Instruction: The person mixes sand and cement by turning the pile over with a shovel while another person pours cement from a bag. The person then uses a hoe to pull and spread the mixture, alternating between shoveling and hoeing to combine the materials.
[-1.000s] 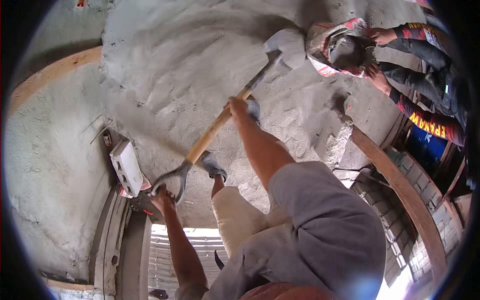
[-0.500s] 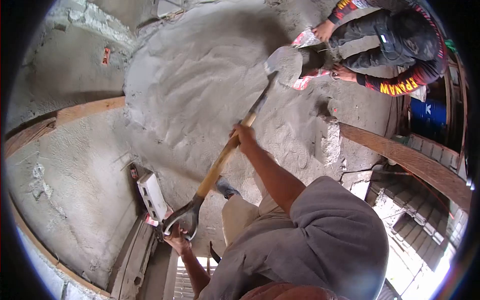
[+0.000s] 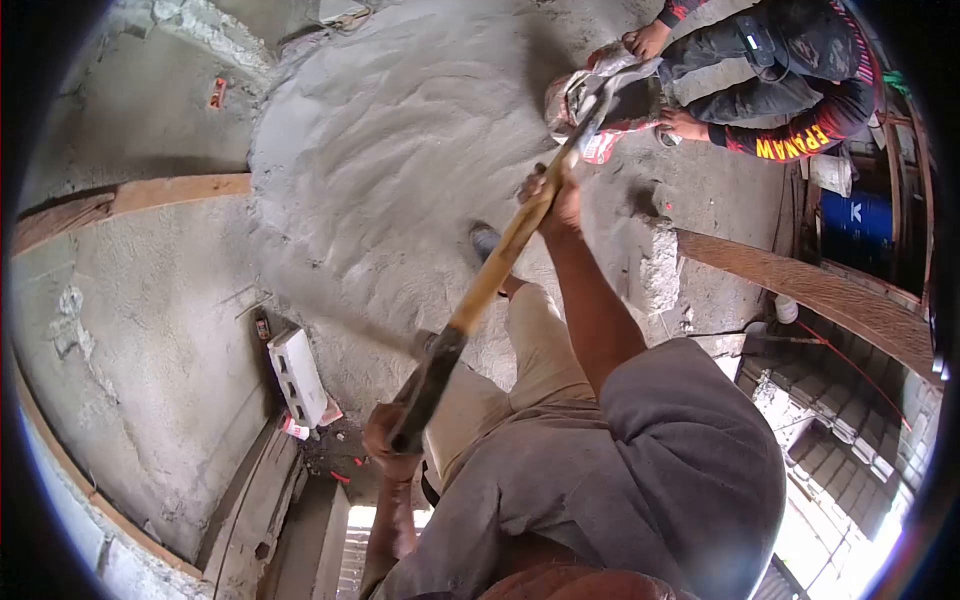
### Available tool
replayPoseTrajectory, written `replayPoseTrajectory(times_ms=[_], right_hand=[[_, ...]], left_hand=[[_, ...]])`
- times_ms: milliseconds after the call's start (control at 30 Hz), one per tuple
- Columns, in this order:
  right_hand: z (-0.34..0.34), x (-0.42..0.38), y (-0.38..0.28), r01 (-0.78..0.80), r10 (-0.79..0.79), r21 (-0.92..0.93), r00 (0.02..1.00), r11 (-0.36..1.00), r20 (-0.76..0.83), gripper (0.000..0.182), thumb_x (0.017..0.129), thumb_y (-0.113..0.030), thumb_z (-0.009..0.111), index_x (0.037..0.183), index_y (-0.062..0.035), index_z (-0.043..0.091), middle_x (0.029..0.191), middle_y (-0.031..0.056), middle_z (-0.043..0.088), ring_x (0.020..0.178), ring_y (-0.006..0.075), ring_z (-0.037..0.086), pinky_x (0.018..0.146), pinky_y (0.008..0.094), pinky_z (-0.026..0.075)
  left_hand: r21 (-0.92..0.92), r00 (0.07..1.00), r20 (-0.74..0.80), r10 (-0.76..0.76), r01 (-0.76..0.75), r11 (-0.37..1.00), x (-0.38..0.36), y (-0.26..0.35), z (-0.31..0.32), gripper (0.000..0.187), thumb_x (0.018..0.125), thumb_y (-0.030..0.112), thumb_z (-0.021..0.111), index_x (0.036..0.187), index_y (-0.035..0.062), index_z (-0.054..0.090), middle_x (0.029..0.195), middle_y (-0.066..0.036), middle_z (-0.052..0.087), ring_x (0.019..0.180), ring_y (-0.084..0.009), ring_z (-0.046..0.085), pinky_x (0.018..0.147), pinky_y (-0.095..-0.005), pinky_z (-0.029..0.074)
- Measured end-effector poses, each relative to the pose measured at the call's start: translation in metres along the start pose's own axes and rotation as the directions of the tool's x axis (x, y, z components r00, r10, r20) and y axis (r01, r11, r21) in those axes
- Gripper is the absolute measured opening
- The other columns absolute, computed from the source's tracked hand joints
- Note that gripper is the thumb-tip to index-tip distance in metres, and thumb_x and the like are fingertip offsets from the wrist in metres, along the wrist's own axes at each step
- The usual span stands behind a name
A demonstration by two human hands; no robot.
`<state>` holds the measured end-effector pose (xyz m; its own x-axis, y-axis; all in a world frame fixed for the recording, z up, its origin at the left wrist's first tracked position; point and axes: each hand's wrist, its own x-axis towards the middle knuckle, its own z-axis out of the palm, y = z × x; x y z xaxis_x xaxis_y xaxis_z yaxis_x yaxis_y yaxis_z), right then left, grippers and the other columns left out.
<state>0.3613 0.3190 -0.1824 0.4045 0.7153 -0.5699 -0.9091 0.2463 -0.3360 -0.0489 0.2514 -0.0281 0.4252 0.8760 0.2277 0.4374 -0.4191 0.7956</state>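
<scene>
My left hand (image 3: 393, 442) is closed around the grip end of a shovel (image 3: 497, 268), low beside my leg. Further up, my right hand (image 3: 556, 197) wraps round the wooden shaft near the metal socket. The shovel's head is tipped over the mouth of a red-and-white sack (image 3: 601, 148), and the blade shows mostly edge-on. Whatever the sack contains is largely hidden. A co-worker's two hands (image 3: 648, 40) hold the sack's rim apart on either side. Beneath the shovel spreads a wide grey layer of sand or cement mix (image 3: 380, 150).
A hollow concrete block (image 3: 298, 377) stands on end at the left wall. Wooden beams flank me, one left (image 3: 180, 194) and one right (image 3: 800, 292). The co-worker (image 3: 800, 80) crouches at the upper right. A broken concrete stub (image 3: 657, 268) juts out by the right beam.
The shovel has swung up and right from the grey layer to the sack's mouth and has turned over. Both my hands have moved with it, and my foot has stepped forward.
</scene>
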Motion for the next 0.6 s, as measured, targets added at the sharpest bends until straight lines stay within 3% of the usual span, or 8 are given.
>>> replayPoseTrajectory(times_ms=[33,67,133,233,267,367,567,600], right_hand=[[0.000,-0.016,0.024,0.054,-0.056,-0.130,0.998,0.990,-0.014,0.036,0.085,-0.042,0.055,0.092,-0.0079,0.045,0.070,0.0057,0.048,0.060,0.0202,0.050,0.059,0.0374,0.046],[0.000,-0.030,0.051,0.020,-0.037,-0.180,0.995,0.983,-0.093,0.031,0.085,-0.036,0.055,0.091,-0.0080,0.045,0.073,0.0066,0.049,0.063,0.0220,0.052,0.060,0.0396,0.048],[-0.021,-0.052,0.113,-0.117,0.101,-0.068,0.975,0.991,-0.196,0.019,0.085,-0.025,0.058,0.088,-0.0087,0.048,0.068,0.0095,0.052,0.061,0.0254,0.055,0.060,0.0399,0.049],[-0.063,-0.085,0.217,-0.280,0.144,-0.380,0.926,0.882,-0.349,0.021,0.084,-0.025,0.055,0.077,-0.0050,0.052,0.064,0.0115,0.056,0.057,0.0273,0.058,0.052,0.0408,0.048],[-0.104,-0.086,0.265,-0.361,0.224,-0.317,0.891,0.877,-0.395,0.022,0.083,-0.026,0.054,0.074,-0.0062,0.053,0.062,0.0116,0.056,0.055,0.0265,0.058,0.050,0.0394,0.047],[-0.144,-0.121,0.356,-0.535,0.349,-0.361,0.813,0.764,-0.467,0.018,0.083,-0.024,0.058,0.081,-0.0067,0.054,0.065,0.0110,0.055,0.056,0.0242,0.057,0.052,0.0383,0.049],[-0.200,-0.108,0.383,-0.714,0.421,-0.235,0.610,0.660,-0.671,0.014,0.083,-0.017,0.061,0.084,-0.0046,0.054,0.062,0.0100,0.053,0.051,0.0242,0.055,0.047,0.0401,0.050],[-0.212,-0.093,0.373,-0.696,0.437,-0.214,0.628,0.686,-0.643,0.014,0.083,-0.017,0.061,0.084,-0.0048,0.054,0.062,0.0101,0.053,0.051,0.0244,0.055,0.047,0.0401,0.050]], left_hand=[[0.018,0.977,-0.116,-0.181,0.184,0.983,-0.020,-0.005,-0.014,0.017,0.071,0.008,0.067,0.086,0.0049,0.058,0.069,-0.007,0.058,0.059,-0.0152,0.056,0.051,-0.0306,0.044],[0.018,0.975,-0.122,-0.185,0.189,0.982,-0.033,-0.007,-0.029,0.017,0.071,0.008,0.067,0.086,0.0049,0.058,0.069,-0.007,0.058,0.059,-0.0152,0.056,0.051,-0.0306,0.044],[-0.347,0.704,-0.172,-0.689,0.611,0.711,-0.062,-0.003,-0.061,0.016,0.078,0.009,0.065,0.090,-0.0016,0.060,0.087,-0.006,0.063,0.072,-0.0210,0.059,0.061,-0.0326,0.046],[-0.606,0.468,-0.192,-0.863,0.635,0.479,-0.153,-0.035,-0.103,0.016,0.077,0.006,0.064,0.092,0.0007,0.061,0.079,-0.004,0.062,0.060,-0.0090,0.052,0.047,-0.0236,0.039],[-0.606,0.344,-0.220,-0.913,0.685,0.404,-0.170,-0.032,-0.117,0.014,0.077,0.007,0.064,0.090,0.0033,0.060,0.072,-0.001,0.056,0.056,-0.0076,0.049,0.046,-0.0226,0.037],[-0.524,0.060,-0.311,-0.949,0.822,0.224,-0.212,-0.028,-0.148,0.011,0.076,0.009,0.064,0.084,0.0041,0.061,0.058,0.002,0.046,0.048,-0.0063,0.041,0.044,-0.0216,0.032],[-0.327,0.082,-0.431,-0.899,0.914,0.241,-0.184,-0.025,-0.107,0.010,0.076,0.010,0.062,0.082,0.0020,0.058,0.058,0.000,0.046,0.047,-0.0083,0.040,0.040,-0.0235,0.032],[-0.352,-0.029,-0.453,-0.891,0.924,0.149,-0.165,-0.028,-0.089,0.011,0.077,0.008,0.062,0.086,0.0027,0.058,0.060,0.001,0.046,0.048,-0.0078,0.040,0.040,-0.0230,0.031]])
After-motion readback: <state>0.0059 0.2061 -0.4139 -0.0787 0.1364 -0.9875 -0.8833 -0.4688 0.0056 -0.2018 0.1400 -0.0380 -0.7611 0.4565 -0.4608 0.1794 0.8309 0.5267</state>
